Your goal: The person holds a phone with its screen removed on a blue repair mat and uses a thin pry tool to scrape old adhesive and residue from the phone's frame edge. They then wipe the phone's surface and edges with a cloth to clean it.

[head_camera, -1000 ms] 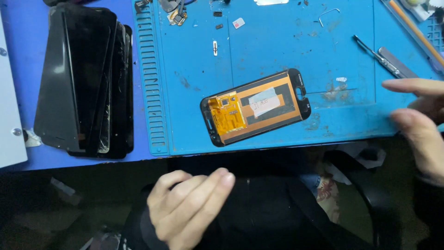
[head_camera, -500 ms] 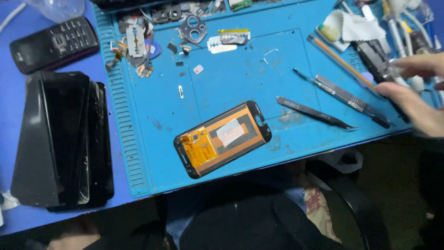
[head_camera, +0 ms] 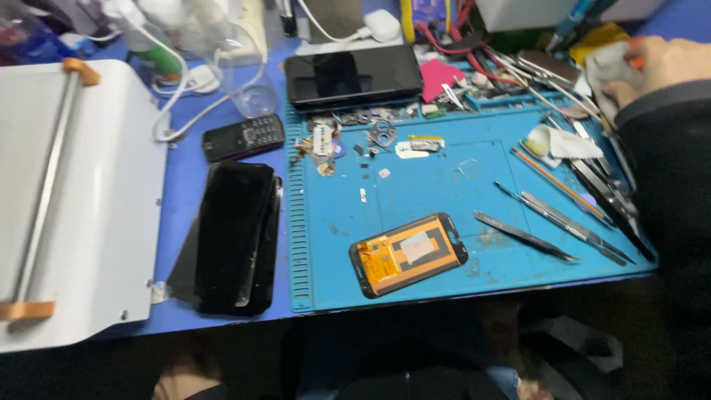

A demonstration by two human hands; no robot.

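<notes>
Since half a second ago your view has swung up and left, and your right hand point(head_camera: 659, 67) has risen from the long tools to the far right corner, its grip closed on a grey cloth point(head_camera: 609, 70) above the clutter of tools. Your left hand is out of view, so its grip cannot be told. You have the opened phone screen assembly point(head_camera: 408, 253) lying face down, orange flex side up, near the front edge of the blue repair mat point(head_camera: 333, 215), tilted, with bare mat all around it. To its right, black tweezers point(head_camera: 524, 235) and longer metal tools point(head_camera: 566, 218) lie slanted within reach. Left of the mat, a stack of dark screens point(head_camera: 233, 235) sits on the tabletop beside a white machine point(head_camera: 81, 200); a keypad phone point(head_camera: 243, 137) rests farther back.
</notes>
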